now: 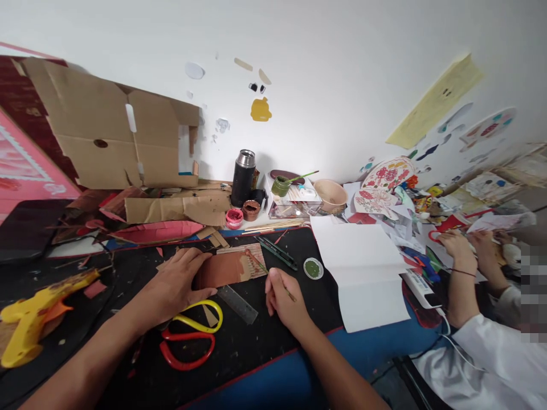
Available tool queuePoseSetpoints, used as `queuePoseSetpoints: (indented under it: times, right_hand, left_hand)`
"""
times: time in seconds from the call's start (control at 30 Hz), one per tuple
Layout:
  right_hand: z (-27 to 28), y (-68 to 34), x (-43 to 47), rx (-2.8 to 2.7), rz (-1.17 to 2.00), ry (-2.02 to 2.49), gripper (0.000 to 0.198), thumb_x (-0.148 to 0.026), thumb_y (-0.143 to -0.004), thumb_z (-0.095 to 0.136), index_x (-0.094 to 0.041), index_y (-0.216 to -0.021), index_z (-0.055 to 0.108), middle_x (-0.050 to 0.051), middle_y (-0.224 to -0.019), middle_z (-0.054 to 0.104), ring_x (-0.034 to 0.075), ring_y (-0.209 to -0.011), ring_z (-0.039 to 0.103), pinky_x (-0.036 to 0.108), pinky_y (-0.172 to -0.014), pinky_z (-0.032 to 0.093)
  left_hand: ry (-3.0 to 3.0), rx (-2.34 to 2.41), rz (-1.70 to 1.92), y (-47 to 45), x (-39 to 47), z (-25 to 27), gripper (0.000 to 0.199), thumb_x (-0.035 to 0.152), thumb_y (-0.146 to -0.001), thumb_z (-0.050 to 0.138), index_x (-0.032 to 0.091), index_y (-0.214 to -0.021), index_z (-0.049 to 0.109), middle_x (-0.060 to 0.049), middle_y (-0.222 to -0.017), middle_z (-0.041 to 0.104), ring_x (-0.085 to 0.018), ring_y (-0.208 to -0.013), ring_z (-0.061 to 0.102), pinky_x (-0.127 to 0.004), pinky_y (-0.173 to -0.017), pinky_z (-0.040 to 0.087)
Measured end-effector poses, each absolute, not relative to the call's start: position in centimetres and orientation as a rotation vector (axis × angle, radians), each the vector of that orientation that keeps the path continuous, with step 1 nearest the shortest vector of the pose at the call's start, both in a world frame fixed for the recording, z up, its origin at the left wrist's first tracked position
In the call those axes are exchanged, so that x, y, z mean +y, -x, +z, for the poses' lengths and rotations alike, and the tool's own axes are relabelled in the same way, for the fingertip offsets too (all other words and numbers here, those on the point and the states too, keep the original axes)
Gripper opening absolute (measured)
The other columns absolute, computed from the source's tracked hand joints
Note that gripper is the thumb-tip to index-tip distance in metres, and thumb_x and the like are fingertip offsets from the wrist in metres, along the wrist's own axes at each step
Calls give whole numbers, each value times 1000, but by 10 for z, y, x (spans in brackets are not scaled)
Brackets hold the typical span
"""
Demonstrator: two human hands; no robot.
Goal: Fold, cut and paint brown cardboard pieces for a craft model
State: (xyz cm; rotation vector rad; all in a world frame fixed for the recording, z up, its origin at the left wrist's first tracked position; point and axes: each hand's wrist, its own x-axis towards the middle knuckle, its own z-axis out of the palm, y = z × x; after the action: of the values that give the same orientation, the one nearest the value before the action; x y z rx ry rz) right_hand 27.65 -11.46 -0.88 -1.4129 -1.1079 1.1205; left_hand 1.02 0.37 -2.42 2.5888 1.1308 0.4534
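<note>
A piece of corrugated cardboard, coated brown over most of its face, lies on the black mat. My left hand holds its left end, fingers along the upper side and thumb near the lower edge. In my right hand is a thin paintbrush, pinched between thumb and fingers, with its brown tip on the bare ridged part at the right. Below the cardboard lie a clear ruler and scissors with one yellow and one red handle. A small dish of green paint sits right of my right hand.
Green pens lie behind the cardboard. Farther back stand a black flask, brown paint and pink paint. A yellow glue gun is at left, white paper at right. A co-worker's hands work at far right.
</note>
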Motion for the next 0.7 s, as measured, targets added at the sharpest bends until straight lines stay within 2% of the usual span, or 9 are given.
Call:
queuePoseSetpoints:
  times: [0.33,0.57,0.7]
  right_hand:
    - [-6,-256,-115,-1216,1215,1325,63,-78,-101,43,-22,-72,53,-9,-43,37,10,-34,44,21,-38,31]
    - [-8,-283,-120,-984,1170,1358,65,-78,-97,51,-15,-91,70,-4,-51,55,10,-36,47,21,-39,33]
    - [-9,-288,-117,-896,1159,1335,65,-77,-95,56,-14,-98,73,-4,-54,56,10,-36,48,21,-38,32]
  left_hand:
    - [-2588,1127,497,-10,5,-26,61,58,-85,74,22,-134,66,-13,-125,70,-36,-118,64,-48,-103,53]
    - [-2604,1128,480,-10,5,-27,63,59,-86,73,20,-135,65,-14,-126,69,-36,-118,64,-48,-104,52]
    - [-2605,1127,475,-10,5,-27,65,59,-86,73,19,-136,64,-14,-126,69,-37,-119,63,-48,-104,52]
